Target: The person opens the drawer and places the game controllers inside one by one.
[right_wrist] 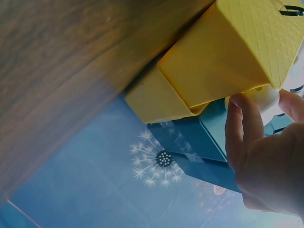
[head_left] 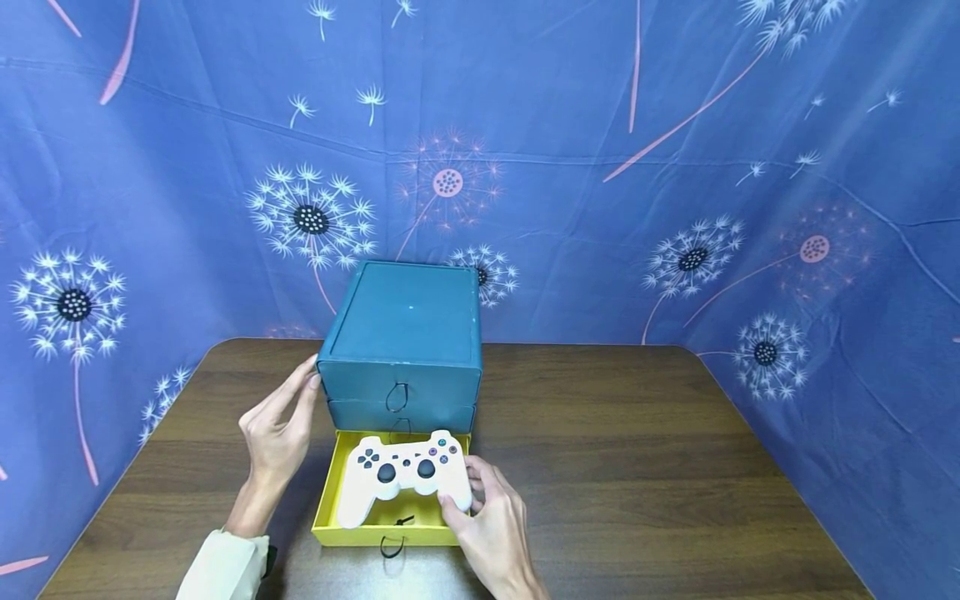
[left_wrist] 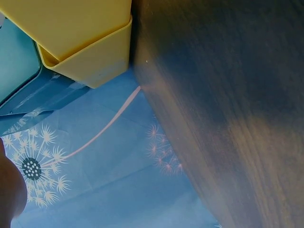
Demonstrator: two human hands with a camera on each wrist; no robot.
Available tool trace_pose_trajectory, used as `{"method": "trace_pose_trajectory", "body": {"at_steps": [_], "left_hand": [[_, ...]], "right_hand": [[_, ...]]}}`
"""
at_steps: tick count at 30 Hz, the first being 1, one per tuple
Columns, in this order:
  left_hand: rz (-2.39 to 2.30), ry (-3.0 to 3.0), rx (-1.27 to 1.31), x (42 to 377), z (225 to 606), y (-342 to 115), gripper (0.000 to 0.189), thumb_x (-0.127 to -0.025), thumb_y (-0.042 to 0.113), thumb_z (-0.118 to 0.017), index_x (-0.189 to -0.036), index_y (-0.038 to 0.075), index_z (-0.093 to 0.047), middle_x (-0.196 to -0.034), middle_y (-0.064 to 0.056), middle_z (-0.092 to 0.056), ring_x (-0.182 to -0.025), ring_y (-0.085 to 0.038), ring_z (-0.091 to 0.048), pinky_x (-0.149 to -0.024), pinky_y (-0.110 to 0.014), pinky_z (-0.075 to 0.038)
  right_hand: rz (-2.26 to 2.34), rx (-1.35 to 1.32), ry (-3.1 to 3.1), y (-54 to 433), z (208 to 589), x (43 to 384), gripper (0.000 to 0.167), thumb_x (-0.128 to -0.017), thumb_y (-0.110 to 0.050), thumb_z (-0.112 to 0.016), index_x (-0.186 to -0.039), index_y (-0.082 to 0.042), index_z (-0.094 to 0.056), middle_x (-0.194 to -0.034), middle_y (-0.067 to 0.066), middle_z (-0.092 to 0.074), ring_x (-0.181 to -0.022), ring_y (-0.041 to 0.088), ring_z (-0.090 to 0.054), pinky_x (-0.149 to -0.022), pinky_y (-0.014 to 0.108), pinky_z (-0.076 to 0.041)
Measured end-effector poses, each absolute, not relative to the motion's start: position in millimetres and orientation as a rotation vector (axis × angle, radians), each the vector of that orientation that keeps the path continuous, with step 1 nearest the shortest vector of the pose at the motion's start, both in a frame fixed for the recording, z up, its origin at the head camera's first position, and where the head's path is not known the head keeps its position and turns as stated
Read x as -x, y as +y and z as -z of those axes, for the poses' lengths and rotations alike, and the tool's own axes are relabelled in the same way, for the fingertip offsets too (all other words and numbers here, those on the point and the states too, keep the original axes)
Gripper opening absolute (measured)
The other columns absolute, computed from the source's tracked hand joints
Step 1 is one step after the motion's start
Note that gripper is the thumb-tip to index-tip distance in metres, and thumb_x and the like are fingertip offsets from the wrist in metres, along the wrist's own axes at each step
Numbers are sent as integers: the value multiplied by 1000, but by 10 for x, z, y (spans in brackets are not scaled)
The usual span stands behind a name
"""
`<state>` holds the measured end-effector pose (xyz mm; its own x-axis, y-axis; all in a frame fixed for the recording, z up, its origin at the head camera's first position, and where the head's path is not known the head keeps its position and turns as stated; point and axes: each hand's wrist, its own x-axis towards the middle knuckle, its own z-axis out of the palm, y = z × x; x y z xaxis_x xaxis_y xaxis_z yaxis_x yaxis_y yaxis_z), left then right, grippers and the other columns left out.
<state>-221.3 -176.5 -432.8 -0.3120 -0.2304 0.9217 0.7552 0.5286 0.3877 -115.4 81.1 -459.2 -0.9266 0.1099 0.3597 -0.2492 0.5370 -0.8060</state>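
Note:
A white game controller (head_left: pixel 405 457) with two black thumbsticks lies tilted over the pulled-out yellow drawer (head_left: pixel 352 537). My right hand (head_left: pixel 491 529) grips its right handle, thumb on top and fingers round the far side. In the right wrist view, that hand (right_wrist: pixel 270 166) is at the drawer's rim, and only part of the controller shows. My left hand (head_left: pixel 277 429) touches the left side of the teal drawer box (head_left: pixel 405 317) with extended fingertips. Only a blurred bit of the left hand (left_wrist: pixel 10 190) enters the left wrist view.
The stacked teal drawers stand above the yellow one at the back of the brown wooden table (head_left: pixel 637 467). Black loop pulls (head_left: pixel 397 397) hang on the drawer fronts. A blue dandelion-print cloth (head_left: pixel 562 208) hangs behind and beside the table.

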Motion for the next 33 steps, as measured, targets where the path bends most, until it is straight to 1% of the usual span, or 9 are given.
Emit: {"method": "trace_pose_trajectory", "body": {"at_steps": [9,13,19,23,28,33], "left_hand": [[1062,-1601,465,2223,4333,-1758,32,-83,-20,-72,-114,-11,-74,-106,-28,-73,-111,1,-66,-94,-15,-51],[1056,-1602,458,2231,4347,-1763,29,-85,-17,-72,-113,-11,-74,-106,-27,-73,-111,2,-66,-94,-15,-51],[1052,-1596,461,2231,4340,-1759,24,-87,-14,-72,-111,-13,-74,-106,-26,-74,-111,1,-66,-94,-15,-51],[1052,-1594,455,2230,4337,-1760,25,-87,-14,-72,-112,-12,-74,-106,-27,-73,-111,1,-66,-94,-15,-51],[1053,-1602,454,2228,4344,-1770,25,-87,-15,-72,-111,-13,-74,-107,-27,-73,-111,1,-66,-94,-15,-51],[1048,-1609,446,2224,4348,-1775,25,-88,-13,-72,-112,-12,-74,-108,-25,-74,-111,1,-66,-94,-15,-51]], "right_hand": [[-1378,-67,-2407,814,4579,1113,48,-75,-6,-90,-119,-6,-72,-106,4,-72,-94,22,-71,-74,21,-60],[-1381,-58,-2413,810,4576,1107,48,-75,-7,-90,-119,-7,-72,-106,4,-72,-94,22,-71,-74,21,-60],[-1359,-57,-2426,804,4571,1114,47,-75,-6,-89,-119,-5,-71,-106,5,-72,-94,23,-71,-74,22,-60],[-1344,-60,-2425,794,4573,1119,47,-75,-6,-89,-118,-4,-71,-105,7,-72,-93,24,-71,-74,22,-60],[-1332,-74,-2413,784,4583,1127,46,-75,-5,-89,-116,-2,-71,-105,8,-72,-92,25,-72,-74,22,-60],[-1304,-91,-2408,774,4589,1133,46,-75,-4,-89,-117,-1,-71,-105,9,-72,-92,27,-72,-74,25,-61]]}}
